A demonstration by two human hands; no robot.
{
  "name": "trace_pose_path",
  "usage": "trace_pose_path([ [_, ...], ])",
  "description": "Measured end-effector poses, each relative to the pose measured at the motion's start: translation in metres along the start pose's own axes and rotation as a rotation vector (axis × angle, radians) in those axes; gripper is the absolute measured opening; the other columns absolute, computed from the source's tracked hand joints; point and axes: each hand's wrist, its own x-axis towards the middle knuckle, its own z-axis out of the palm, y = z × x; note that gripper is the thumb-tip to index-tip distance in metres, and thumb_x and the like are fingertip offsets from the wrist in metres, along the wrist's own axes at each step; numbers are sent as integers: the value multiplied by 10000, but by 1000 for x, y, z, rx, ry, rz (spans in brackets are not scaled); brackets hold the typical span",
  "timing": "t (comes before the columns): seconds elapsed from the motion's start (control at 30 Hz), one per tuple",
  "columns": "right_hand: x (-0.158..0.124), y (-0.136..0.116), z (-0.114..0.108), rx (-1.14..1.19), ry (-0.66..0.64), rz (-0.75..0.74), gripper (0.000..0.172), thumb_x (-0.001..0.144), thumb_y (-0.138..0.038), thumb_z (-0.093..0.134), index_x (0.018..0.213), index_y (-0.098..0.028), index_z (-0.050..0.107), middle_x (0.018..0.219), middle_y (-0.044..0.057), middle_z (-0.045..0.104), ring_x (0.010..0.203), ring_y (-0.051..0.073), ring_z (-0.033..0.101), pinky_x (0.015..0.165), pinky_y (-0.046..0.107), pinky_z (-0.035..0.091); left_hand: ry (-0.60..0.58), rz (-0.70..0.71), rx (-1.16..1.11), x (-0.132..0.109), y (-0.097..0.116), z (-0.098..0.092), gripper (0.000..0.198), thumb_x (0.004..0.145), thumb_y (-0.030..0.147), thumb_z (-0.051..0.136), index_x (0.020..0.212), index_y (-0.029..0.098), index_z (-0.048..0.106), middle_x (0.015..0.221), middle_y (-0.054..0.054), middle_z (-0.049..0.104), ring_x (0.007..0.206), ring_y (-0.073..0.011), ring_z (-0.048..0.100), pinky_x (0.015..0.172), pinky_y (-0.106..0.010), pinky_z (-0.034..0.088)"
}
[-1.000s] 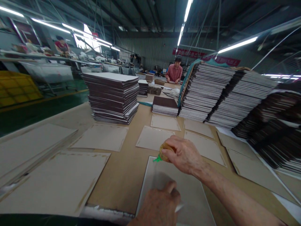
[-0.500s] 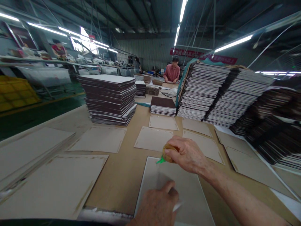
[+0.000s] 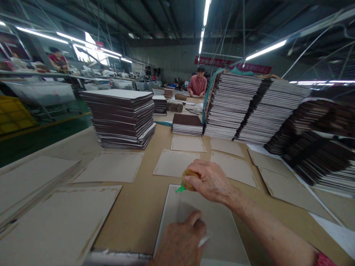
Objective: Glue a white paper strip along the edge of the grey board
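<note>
In my right hand [image 3: 212, 181] is a small squeeze bottle [image 3: 190, 180], yellowish-brown with a green nozzle tip. My fingers and thumb wrap round it, and it is tilted so the nozzle points down and left. Its tip is over the far left corner of a grey-beige board [image 3: 216, 218] with pale edges; whether it touches I cannot tell. My left hand [image 3: 181, 240] rests on the near part of this board with curled fingers, the index reaching forward. A thin white piece [image 3: 204, 240] pokes out from under those fingers; its kind is unclear.
Flat boards with brownish marks along their edges, such as one at left [image 3: 63, 218], lie around. Behind stand a tall stack of dark boards [image 3: 119, 122], a lower stack [image 3: 187, 125] and a large leaning pile [image 3: 238, 107]. A co-worker [image 3: 197, 85] is at the table's far end.
The view has turned slightly right, so everything sits further left. Over the board, the nozzle has shifted a little toward the far left corner. My left hand stays nearly still.
</note>
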Motion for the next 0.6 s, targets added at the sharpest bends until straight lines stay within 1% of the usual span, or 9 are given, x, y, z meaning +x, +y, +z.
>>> trace_pose_path([
  [0.13, -2, 3, -9, -11, -17, 13, 157, 855, -194, 571, 724, -196, 658, 763, -18, 606, 712, 122, 548, 666, 240, 347, -5, 3, 3, 0, 2, -2, 275, 824, 172, 511, 1087, 221, 577, 1361, -39, 521, 873, -305, 695, 741, -509, 615],
  [0.2, -3, 3, -11, -14, -17, 24, 163, 858, -198, 564, 726, -196, 658, 765, -18, 608, 716, 123, 549, 672, 240, 351, 14, -4, 6, -1, 3, -2, 263, 831, 165, 497, 1075, 222, 577, 1331, -36, 537, 874, -306, 693, 745, -514, 611],
  [0.37, -3, 1, -12, -18, -37, 36, 167, 849, -193, 559, 712, -201, 655, 771, -17, 613, 708, 122, 548, 662, 239, 347, 13, 2, -1, -3, 3, -2, 267, 842, 163, 485, 1084, 232, 573, 1349, -36, 517, 933, -277, 681, 795, -450, 603],
  [0.47, -6, 6, -17, -31, -40, 67, 167, 845, -199, 563, 703, -202, 651, 758, -19, 613, 696, 121, 547, 636, 241, 331, 17, -4, 0, -3, 3, 0, 261, 855, 162, 476, 1086, 237, 570, 1363, -42, 508, 983, -253, 665, 837, -396, 586],
  [0.6, -19, 22, -27, -62, -19, 140, 199, 851, -227, 566, 660, -195, 610, 705, -26, 587, 650, 120, 516, 591, 251, 285, 6, 12, -16, -2, 0, 2, 294, 835, 149, 476, 1097, 253, 556, 1376, -22, 494, 1011, -256, 653, 832, -412, 590],
])
